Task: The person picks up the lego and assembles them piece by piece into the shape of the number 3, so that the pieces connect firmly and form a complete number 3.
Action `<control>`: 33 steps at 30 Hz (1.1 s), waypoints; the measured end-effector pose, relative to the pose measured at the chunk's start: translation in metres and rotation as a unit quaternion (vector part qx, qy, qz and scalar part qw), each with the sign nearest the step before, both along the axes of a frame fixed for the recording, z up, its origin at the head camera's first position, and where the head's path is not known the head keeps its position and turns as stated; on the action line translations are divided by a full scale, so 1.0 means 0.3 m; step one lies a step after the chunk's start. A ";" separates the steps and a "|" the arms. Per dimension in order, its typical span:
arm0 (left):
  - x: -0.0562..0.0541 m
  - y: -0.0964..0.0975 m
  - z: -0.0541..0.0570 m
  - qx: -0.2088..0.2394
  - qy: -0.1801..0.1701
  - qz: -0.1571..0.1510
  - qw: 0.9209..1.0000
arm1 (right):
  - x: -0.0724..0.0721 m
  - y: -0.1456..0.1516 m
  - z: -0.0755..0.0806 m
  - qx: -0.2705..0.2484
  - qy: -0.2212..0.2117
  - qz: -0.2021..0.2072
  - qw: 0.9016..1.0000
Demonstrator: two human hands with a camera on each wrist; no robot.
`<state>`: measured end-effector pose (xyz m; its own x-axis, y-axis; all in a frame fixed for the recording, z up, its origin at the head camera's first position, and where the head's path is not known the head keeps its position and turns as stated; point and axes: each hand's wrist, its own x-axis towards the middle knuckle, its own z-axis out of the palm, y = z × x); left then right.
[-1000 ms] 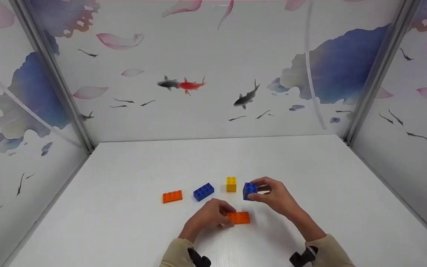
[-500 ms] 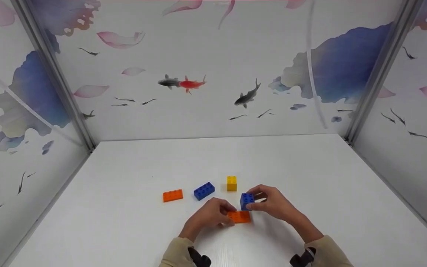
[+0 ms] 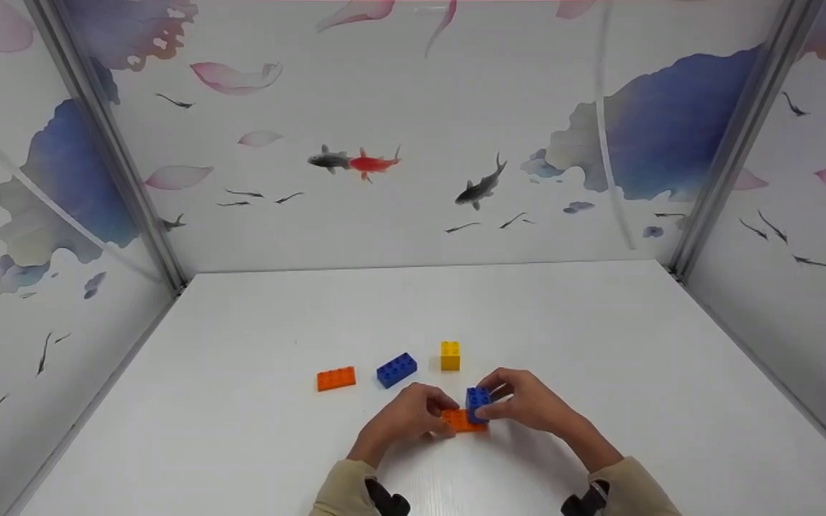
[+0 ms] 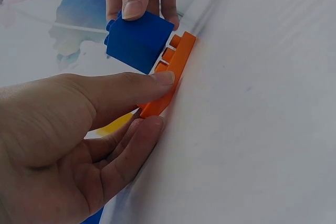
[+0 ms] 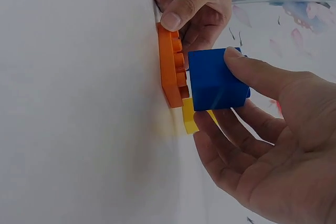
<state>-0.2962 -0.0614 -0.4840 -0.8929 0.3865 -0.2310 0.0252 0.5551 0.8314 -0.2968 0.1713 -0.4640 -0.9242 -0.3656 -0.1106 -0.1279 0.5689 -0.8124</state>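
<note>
Left orange brick (image 3: 335, 378): laid flat on the desk (image 3: 277, 322), studs up.
Left sleeve (image 3: 343, 489): cut off by the lower edge of the head view.
Long blue brick (image 3: 396, 370): set aslant on the desk, just beside the left orange brick.
Left hand (image 3: 406, 416): thumb and fingers pinched on the left end of the held orange brick (image 3: 462, 424).
Yellow brick (image 3: 450, 356): stood on the desk beyond both hands; partly hidden in both wrist views.
Held orange brick: kept low at the desk, studs up; its left end is covered by fingers.
Small blue brick (image 3: 476, 407): held over the held orange brick's right-hand studs; whether contact is made cannot be told with certainty.
Right hand (image 3: 531, 403): the small blue brick is pinched between thumb and fingers; some fingertips are hidden behind it.
Right sleeve (image 3: 639, 489): likewise cut off below.
</note>
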 end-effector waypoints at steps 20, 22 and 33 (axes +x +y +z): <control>-0.001 0.004 0.002 0.005 0.009 -0.001 1.000 | -0.004 0.016 -0.011 -0.023 0.027 0.048 0.998; 0.000 0.006 0.002 0.008 0.009 -0.002 1.000 | -0.003 0.016 -0.013 -0.024 0.027 0.048 0.998; 0.000 0.006 -0.001 0.008 -0.003 0.003 1.000 | -0.012 0.012 -0.032 -0.038 0.005 0.038 0.999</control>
<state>-0.2960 -0.0596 -0.4842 -0.8943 0.3842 -0.2295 0.0167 0.5412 0.8407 -0.3005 0.1748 -0.4736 -0.8944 -0.4417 -0.0704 -0.1767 0.4935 -0.8516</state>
